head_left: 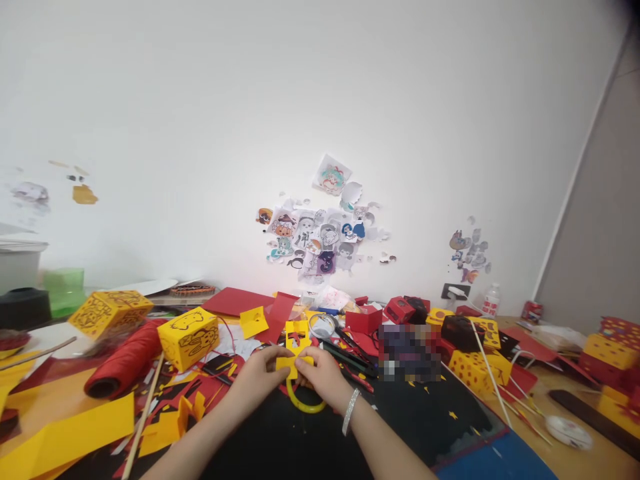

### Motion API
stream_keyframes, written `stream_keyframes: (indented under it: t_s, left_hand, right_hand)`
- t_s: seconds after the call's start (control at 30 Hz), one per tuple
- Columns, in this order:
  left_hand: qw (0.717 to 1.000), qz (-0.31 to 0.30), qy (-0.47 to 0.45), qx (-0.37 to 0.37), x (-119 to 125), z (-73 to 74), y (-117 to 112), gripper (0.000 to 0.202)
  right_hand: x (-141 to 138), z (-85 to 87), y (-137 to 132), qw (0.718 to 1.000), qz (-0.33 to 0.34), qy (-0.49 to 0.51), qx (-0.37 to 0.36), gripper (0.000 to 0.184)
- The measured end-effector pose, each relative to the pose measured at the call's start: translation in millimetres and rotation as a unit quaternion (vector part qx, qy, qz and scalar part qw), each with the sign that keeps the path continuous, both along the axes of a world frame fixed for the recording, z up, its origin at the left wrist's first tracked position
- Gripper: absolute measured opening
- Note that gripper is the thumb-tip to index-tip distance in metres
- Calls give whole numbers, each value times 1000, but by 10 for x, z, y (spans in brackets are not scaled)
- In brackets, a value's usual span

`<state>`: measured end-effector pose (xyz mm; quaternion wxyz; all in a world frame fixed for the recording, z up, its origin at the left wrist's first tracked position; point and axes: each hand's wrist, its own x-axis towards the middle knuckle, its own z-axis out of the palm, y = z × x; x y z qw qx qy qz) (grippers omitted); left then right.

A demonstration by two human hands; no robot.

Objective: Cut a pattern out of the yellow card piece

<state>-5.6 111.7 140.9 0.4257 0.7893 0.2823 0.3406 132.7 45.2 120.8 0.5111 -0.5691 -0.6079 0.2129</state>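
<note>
My left hand and my right hand meet over a black mat, both pinching a small yellow paper piece with cut-out holes. Below the hands a yellow ring lies on the mat, partly hidden by my right hand. A silver bracelet circles my right wrist. Both hands have their fingers closed on the paper.
Yellow printed paper boxes and a red thread roll lie to the left, with wooden sticks and yellow paper sheets. Red and yellow boxes crowd the right. Cartoon stickers cover the white wall. A blue sheet lies front right.
</note>
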Motion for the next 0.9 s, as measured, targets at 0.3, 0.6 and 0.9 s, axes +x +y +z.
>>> stream_keyframes:
  t_s: [0.3,0.6,0.9]
  left_hand:
    - [997,-3,-59,-43,15,-23,4,37]
    - [980,-55,-109,-159,25,16,-60,39]
    - [902,-135,-198,-359,-32,-35,-53,42]
  right_hand:
    - [-13,93,-72,984,-71,-143,81,8]
    - [-13,44,14,992,-91,-70,59,23]
    - [-8,61,-39,977,-117,-124,131,16]
